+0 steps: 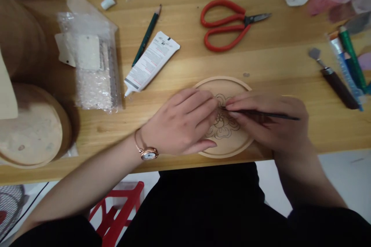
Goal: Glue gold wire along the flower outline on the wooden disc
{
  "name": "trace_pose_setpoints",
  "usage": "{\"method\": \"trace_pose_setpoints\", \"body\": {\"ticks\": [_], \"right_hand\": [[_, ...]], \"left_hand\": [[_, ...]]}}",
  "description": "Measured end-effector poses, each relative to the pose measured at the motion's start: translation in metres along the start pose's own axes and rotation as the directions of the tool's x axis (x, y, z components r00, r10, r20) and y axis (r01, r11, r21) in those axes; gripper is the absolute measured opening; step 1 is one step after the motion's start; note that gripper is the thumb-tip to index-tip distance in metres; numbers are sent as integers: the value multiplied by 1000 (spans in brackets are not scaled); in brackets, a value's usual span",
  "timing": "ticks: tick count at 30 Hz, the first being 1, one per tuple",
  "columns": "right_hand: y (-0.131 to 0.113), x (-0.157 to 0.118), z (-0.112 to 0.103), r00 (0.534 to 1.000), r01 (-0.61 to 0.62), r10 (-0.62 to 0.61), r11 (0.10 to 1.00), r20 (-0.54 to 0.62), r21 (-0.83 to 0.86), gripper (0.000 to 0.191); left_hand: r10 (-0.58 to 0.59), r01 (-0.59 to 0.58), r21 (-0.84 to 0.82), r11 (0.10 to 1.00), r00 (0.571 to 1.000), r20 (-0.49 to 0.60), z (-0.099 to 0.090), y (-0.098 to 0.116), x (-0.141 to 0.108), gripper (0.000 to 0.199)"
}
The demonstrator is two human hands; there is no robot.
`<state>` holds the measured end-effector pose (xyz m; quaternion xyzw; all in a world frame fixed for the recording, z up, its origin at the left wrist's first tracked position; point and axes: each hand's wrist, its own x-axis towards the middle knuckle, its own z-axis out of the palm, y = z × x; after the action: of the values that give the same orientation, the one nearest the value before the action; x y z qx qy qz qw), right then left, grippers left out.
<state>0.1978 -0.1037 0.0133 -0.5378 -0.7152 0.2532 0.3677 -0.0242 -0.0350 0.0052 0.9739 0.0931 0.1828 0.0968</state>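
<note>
Under the left hand (181,121), fingers pressed together, a wood disc (223,85) shows a part-hidden flower drawing (223,125); the right hand (266,123) pinches a thin black stick (261,113), tip hidden.

Under the left hand (181,121) lies a smooth, matt wooden disc (228,142); the right hand (269,127) holds a slim, glossy black tool (269,113). Beyond the hands, scissors (223,25) show red plastic handles and metal blades, beside a glossy plastic tube (152,63).
</note>
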Motion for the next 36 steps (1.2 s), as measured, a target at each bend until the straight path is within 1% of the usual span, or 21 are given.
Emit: {"method": "trace_pose_setpoints", "body": {"ticks": [6, 10, 15, 18, 25, 30, 36], "right_hand": [[2, -1, 2, 1000, 15, -14, 999, -25, 42, 21], [2, -1, 1, 1000, 5, -3, 998, -29, 59, 20], [3, 1, 0, 998, 59, -58, 996, -18, 66, 19], [3, 1, 1, 999, 38, -37, 997, -22, 72, 20], [1, -1, 5, 997, 47, -44, 997, -61, 54, 22], [-1, -2, 6, 997, -9, 12, 999, -70, 41, 19], [-1, -3, 6, 997, -1, 3, 1000, -78, 26, 20]], "left_hand": [[12, -12, 15, 1000, 1000, -17, 1, -1, 1, 54], [12, -12, 12, 1000, 1000, -13, 1, -1, 0, 55], [9, -9, 20, 1000, 1000, -2, 1, 0, 0, 54], [12, -12, 17, 1000, 1000, -11, 1, 0, 0, 54], [13, -13, 26, 1000, 1000, 0, 0, 1, 1, 53], [17, -17, 30, 999, 1000, 5, -1, 0, 1, 55], [45, -44, 29, 999, 999, -9, 0, 0, 2, 50]]}}
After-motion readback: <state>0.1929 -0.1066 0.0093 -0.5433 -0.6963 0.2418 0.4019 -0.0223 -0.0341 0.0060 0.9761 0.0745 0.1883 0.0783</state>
